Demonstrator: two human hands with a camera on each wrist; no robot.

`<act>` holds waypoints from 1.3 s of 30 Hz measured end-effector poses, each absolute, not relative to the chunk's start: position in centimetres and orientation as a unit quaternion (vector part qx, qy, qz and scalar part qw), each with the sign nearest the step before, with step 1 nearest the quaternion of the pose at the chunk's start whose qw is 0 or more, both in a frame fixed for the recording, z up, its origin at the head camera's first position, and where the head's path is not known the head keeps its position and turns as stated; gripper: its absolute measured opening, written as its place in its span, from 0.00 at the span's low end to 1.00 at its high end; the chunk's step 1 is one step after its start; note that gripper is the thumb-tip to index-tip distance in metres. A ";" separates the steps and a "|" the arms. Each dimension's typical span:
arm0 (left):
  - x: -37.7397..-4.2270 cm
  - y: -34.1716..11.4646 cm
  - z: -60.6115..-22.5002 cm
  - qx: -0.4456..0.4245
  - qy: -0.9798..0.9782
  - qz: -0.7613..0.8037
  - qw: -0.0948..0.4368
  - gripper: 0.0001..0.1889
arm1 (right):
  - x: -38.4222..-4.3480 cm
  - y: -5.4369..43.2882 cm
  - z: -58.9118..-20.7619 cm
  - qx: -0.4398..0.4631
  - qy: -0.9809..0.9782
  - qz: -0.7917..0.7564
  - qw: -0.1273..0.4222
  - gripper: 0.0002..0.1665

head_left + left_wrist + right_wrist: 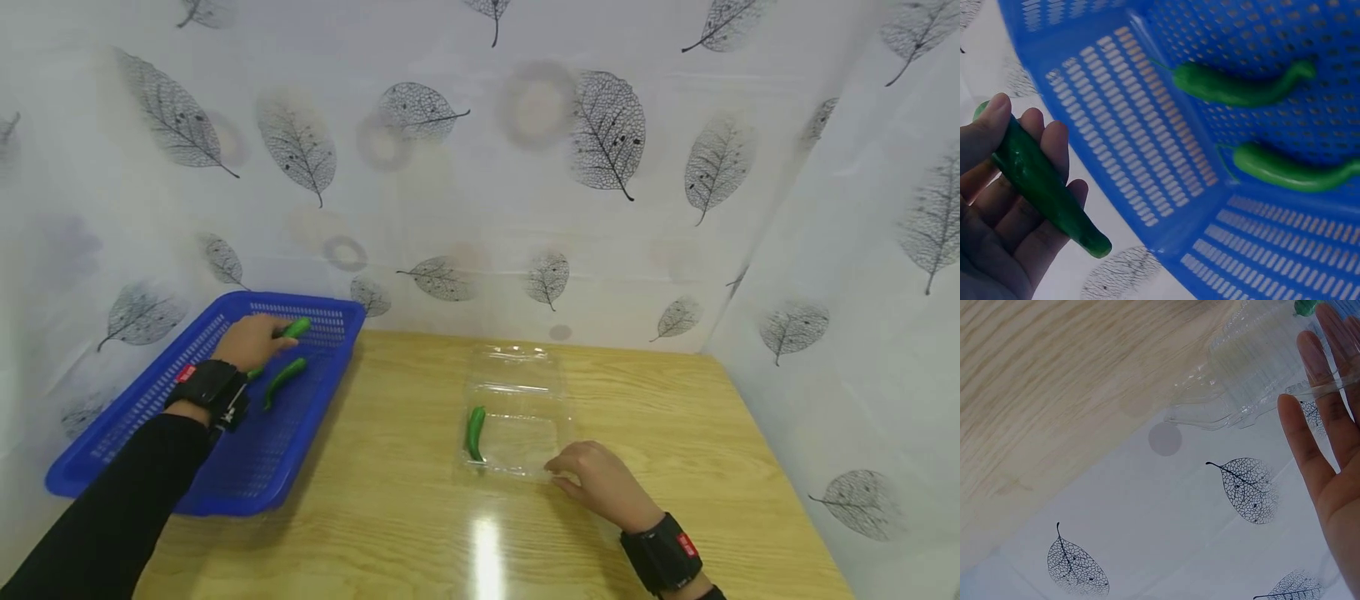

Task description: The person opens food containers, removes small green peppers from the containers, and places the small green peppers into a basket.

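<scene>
My left hand [251, 342] is over the far part of a blue plastic basket [288, 483], gripping a green chili pepper [1041, 178] between thumb and fingers. Two more peppers lie in the basket, a curved pepper [1241, 87] and a lighter pepper [1291, 169] beside it. On the table, a clear plastic clamshell box [525, 446] has its lid [517, 371] folded back toward the wall. One pepper [476, 433] rests lengthwise along the box's left side. At the box's near right corner, my right hand [600, 483] touches the rim with fairly straight, spread fingers.
The wood-grain table [405, 533] runs back to a white leaf-printed sheet [480, 208], which also hangs along both sides. The basket's raised rim stands left of the box, with a strip of tabletop between them.
</scene>
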State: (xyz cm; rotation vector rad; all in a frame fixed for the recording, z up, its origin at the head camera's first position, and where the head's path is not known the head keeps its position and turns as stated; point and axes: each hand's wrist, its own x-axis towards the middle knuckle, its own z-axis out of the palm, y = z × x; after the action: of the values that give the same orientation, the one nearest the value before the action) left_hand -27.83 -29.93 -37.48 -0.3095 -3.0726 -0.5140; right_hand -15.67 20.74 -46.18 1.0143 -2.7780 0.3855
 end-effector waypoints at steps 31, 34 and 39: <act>-28.7 -32.5 -41.9 -0.106 -0.965 -0.199 -0.134 0.19 | -15.6 20.9 -46.0 0.338 -0.928 0.133 0.089 0.09; -28.7 -32.4 -42.5 -0.103 -0.963 -0.202 -0.147 0.21 | -15.6 20.9 -46.1 0.338 -0.928 0.132 0.090 0.09; -28.8 -31.9 -43.4 -0.093 -0.959 -0.214 -0.161 0.21 | -15.6 20.9 -46.2 0.340 -0.927 0.130 0.096 0.09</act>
State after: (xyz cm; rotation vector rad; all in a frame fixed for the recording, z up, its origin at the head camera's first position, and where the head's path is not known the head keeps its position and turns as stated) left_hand -28.80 -31.86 -43.37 -0.3255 -3.3671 -0.7516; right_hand -15.56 20.86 -46.17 1.0073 -2.7455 0.3841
